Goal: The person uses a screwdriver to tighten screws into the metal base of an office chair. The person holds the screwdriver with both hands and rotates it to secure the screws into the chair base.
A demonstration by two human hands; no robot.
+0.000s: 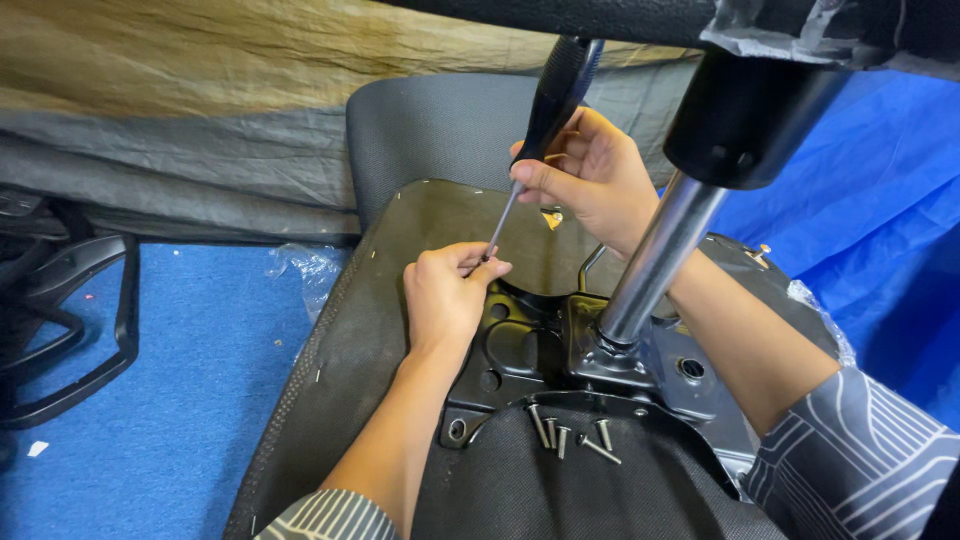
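Screwdriver (pixel 540 120) first: glossy black ribbed handle, thin bright steel shaft, and the right hand (pixel 590 180) is wrapping it low on the handle, fingers curled snug around it with the thumb pressing along the side. That wrist is bending inward, the forearm running back down to a grey striped sleeve (pixel 860 450). Shaft is slanting down and to the left from those fingers, straight into the left hand (pixel 445 295).

Left hand is making a loose fist, knuckles up, thumb and forefinger pinching tight around the tip of the shaft; whether a screw is sitting in that pinch, I cannot tell, it is hidden by the fingertips. The forearm is stretching straight out from the lower edge.

Right under the left fingers lies the black stamped metal mounting plate (pixel 520 345), shiny, with round holes and pressed ridges, resting on the flat dark underside of an upturned chair seat (pixel 400 240) with a woven textured rim. Just right of both hands, a polished chrome cylinder (pixel 655 265) is rising at a tilt into a matte black sleeve (pixel 745 115).

Below the left wrist, nearer the person, five small steel screws (pixel 570 435) are lying loose on coarse black fabric (pixel 560 495). Blue carpet (pixel 190 380) is spreading out to the left.
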